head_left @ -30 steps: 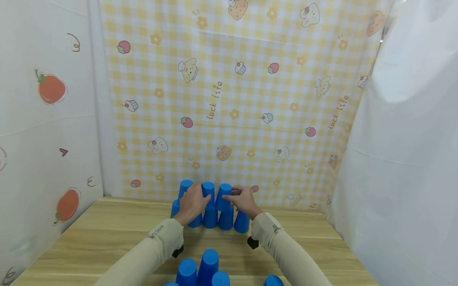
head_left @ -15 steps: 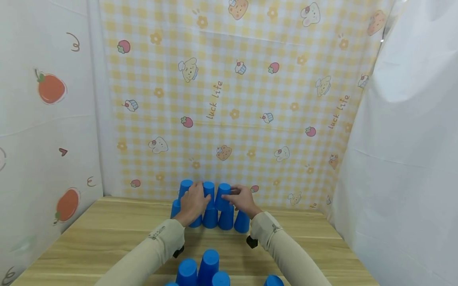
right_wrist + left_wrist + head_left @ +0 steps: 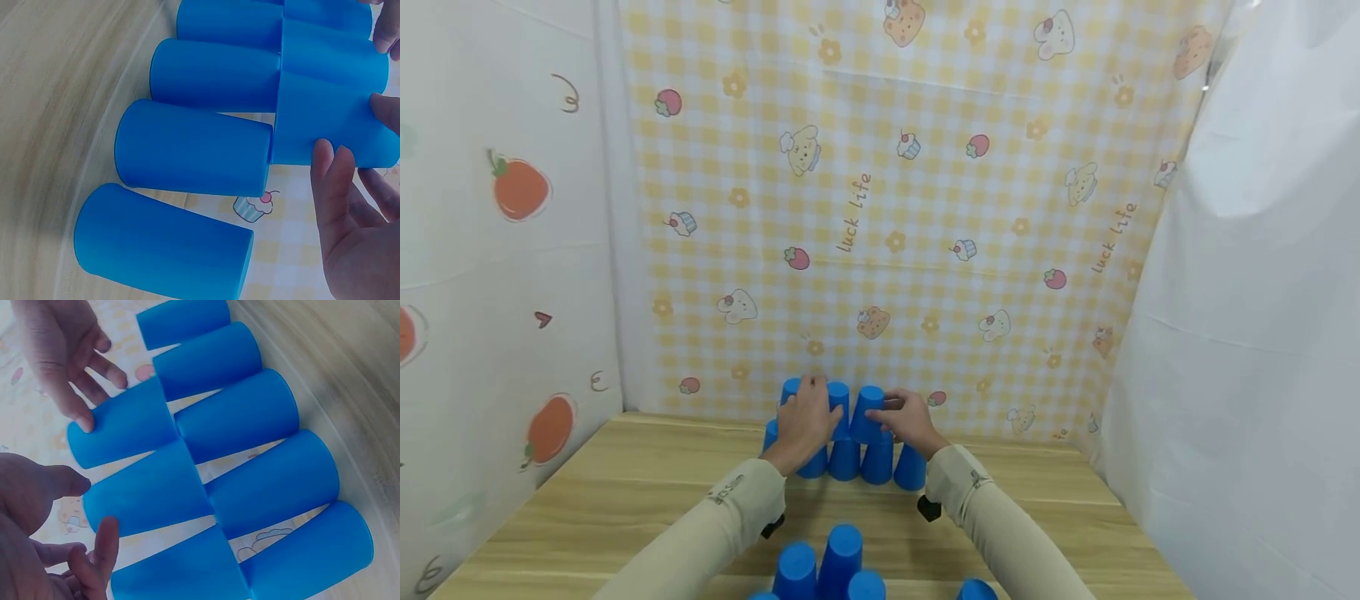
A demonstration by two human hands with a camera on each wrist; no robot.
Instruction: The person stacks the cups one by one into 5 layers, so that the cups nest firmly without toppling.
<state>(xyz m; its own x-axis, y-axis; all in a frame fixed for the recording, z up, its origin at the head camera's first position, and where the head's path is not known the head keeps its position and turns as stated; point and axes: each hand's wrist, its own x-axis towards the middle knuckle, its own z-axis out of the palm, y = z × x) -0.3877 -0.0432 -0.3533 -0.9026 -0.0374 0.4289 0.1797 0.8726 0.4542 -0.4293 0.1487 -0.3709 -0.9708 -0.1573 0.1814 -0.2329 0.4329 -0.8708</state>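
Blue cups stand upside down in two rows against the back cloth. In the head view, my left hand (image 3: 805, 425) is at the middle cup (image 3: 839, 404) of the upper row, partly covering the left upper cup (image 3: 790, 388). The left wrist view shows its thumb and a finger on either side of the narrow end of that middle cup (image 3: 150, 490). My right hand (image 3: 912, 421) pinches the right upper cup (image 3: 868, 415) between thumb and fingers. This right cup (image 3: 331, 122) rests end to end on the lower row, close beside the middle one.
Lower-row cups (image 3: 877, 462) stand side by side on the wooden table (image 3: 1030, 508). Nearer to me are several more blue cups (image 3: 841, 560), with another cup (image 3: 976, 590) at the front right. A checked cloth (image 3: 925, 208) hangs behind; white sheets (image 3: 1240, 333) close the sides.
The right upper cup has shifted slightly left towards the middle cup with my right hand. My left hand stays at the middle cup, its fingers slightly raised. The head view has turned a little left.
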